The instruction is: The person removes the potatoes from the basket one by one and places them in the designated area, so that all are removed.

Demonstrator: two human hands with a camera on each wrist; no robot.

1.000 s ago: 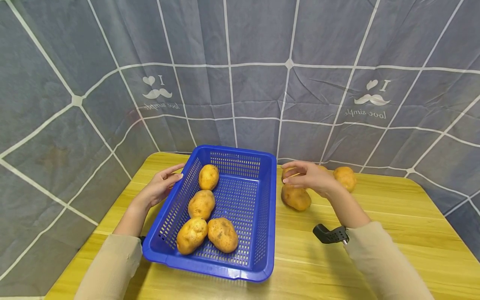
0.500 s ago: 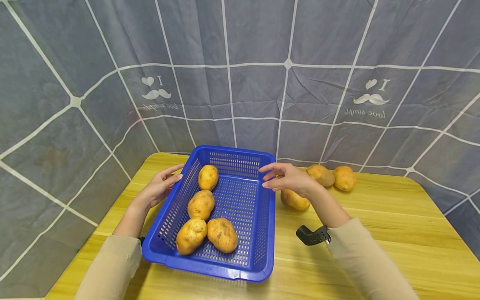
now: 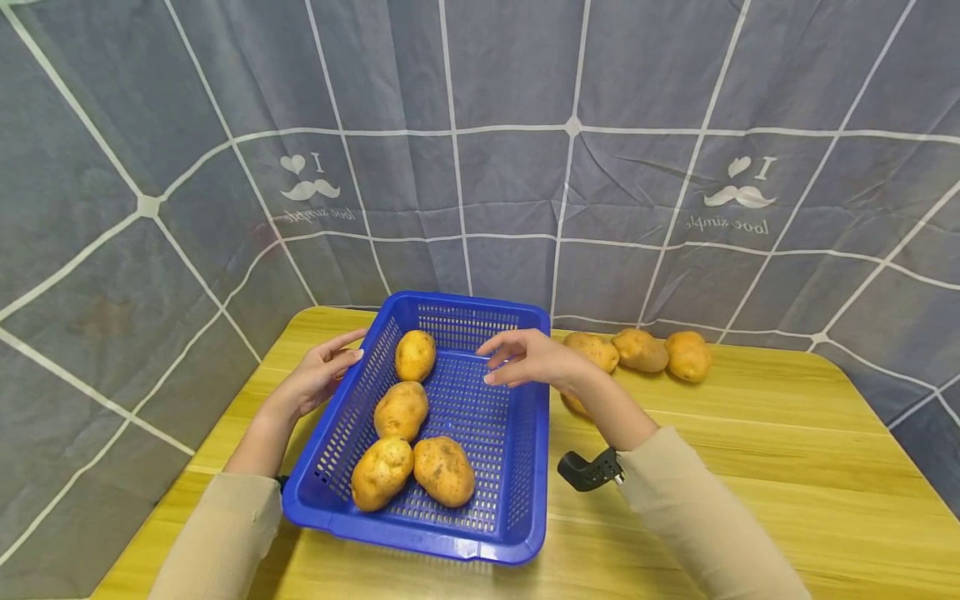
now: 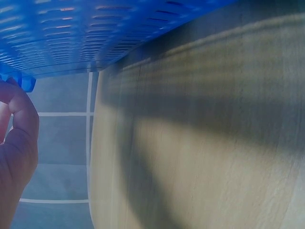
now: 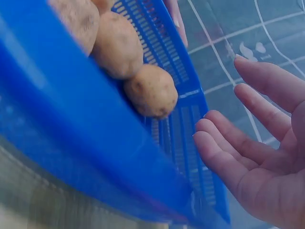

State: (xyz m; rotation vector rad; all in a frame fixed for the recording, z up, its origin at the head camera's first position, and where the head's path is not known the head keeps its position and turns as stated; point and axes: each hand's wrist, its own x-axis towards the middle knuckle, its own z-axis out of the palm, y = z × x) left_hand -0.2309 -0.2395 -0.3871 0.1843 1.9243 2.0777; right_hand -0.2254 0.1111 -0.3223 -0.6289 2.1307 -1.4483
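Note:
A blue plastic basket (image 3: 480, 546) with slotted walls stands on the table, with several potatoes (image 3: 401, 410) along its left side and front. My left hand (image 3: 318, 375) holds the basket's left rim, thumb tip at the edge. In the left wrist view that thumb (image 4: 21, 124) bends up to the rim's lip. Over the basket's right part hovers my right hand (image 3: 536, 360), fingers spread and loosely bent, holding nothing. The right wrist view shows its bare palm (image 5: 271, 186) beside the basket wall, with potatoes (image 5: 151, 90) inside.
More potatoes (image 3: 640, 350) lie on the wooden table (image 3: 750, 467) right of the basket, one partly hidden behind my right forearm. A grey curtain (image 3: 517, 183) with white lines hangs close behind the table and along its left.
My right hand has moved left, with nothing in it, from over the loose potatoes to above the basket, uncovering potatoes at the back. The left hand and basket stay put.

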